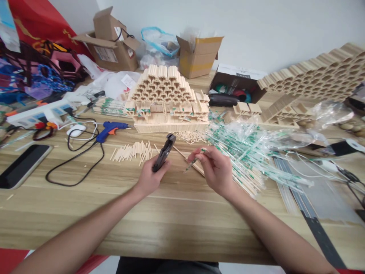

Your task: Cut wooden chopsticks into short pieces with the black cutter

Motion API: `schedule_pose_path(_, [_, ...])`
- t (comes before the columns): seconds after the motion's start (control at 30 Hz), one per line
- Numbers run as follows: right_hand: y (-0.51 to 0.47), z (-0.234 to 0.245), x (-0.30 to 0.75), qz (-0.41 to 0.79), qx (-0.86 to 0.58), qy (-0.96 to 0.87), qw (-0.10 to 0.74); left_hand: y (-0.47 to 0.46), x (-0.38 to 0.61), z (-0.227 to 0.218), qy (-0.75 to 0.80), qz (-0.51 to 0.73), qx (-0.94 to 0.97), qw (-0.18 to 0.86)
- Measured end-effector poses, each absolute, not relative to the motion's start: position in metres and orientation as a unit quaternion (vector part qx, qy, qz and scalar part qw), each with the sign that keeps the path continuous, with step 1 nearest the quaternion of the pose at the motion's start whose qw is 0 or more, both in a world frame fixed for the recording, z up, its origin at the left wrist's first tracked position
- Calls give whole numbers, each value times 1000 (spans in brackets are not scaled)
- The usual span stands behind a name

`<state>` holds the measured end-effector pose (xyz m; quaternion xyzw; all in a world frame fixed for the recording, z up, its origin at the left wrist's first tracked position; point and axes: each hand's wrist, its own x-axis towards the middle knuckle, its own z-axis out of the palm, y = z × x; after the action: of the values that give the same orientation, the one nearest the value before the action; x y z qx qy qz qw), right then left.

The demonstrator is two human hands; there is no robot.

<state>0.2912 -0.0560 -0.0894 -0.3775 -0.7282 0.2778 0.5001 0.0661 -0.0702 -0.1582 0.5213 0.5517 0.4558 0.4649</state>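
A thin green-printed strip (191, 164) sits above the wood-grain table (171, 224), pinched by the right hand (218, 169); the left hand (150, 177) curls around a black handheld tool (164, 153). Beyond, short pale wooden sticks (132, 151) look already cut, the tiered wooden-stick model (167, 102) seems largely assembled, and many clear-wrapped sticks (246, 156) appear unused.

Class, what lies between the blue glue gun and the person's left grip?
In the head view, short wooden sticks lie on the table between the glue gun and the left grip.
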Motion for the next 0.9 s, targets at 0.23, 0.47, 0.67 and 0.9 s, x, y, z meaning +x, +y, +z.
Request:
schedule_pose_path(0.23, [-68,-63,287,497,-363,-627,478,-71,69,-150,520,473,489,516])
schedule_pose_path(0.47, [-69,-73,279,607,-400,-618,299,-78,66,-131,476,470,524,528])
schedule_pose_path(0.67, [-69,-78,277,627,-410,-618,239,-80,66,-116,472,454,578,487])
schedule_pose_path(0.9, [-67,-80,278,640,-410,-615,209,-79,67,-113,464,437,600,483])
